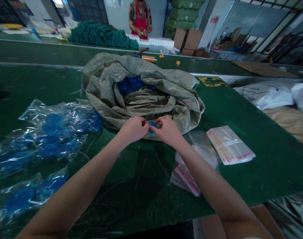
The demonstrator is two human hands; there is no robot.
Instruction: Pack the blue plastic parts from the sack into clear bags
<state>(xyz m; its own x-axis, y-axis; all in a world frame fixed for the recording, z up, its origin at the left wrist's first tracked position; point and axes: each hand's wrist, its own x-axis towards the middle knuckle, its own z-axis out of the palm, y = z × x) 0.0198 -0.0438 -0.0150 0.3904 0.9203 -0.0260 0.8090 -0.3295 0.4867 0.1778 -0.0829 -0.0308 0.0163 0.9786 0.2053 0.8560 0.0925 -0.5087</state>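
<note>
Both hands meet at the near edge of a large grey-green woven sack [101, 96] with blue pieces [130, 84] inside its opening. Between my fingertips is a small round blue piece [152, 127]. My left hand [135, 128] pinches its left side, and my right hand [167, 130] holds its right side with thumb and fingers. Clear bags with blue discs [51, 124] lie in a pile on the left. Near my right forearm are loose clear bags with pink strips [187, 179] and a stack of flat clear bags [229, 145].
The green table [270, 166] spreads around the sack. Behind it, a second table [54, 51] bears a pile of teal rolls [99, 35], a tape roll [148, 58] and small tools. A person in a red apron [140, 23] stands beyond. White sacks [270, 94] lie at right.
</note>
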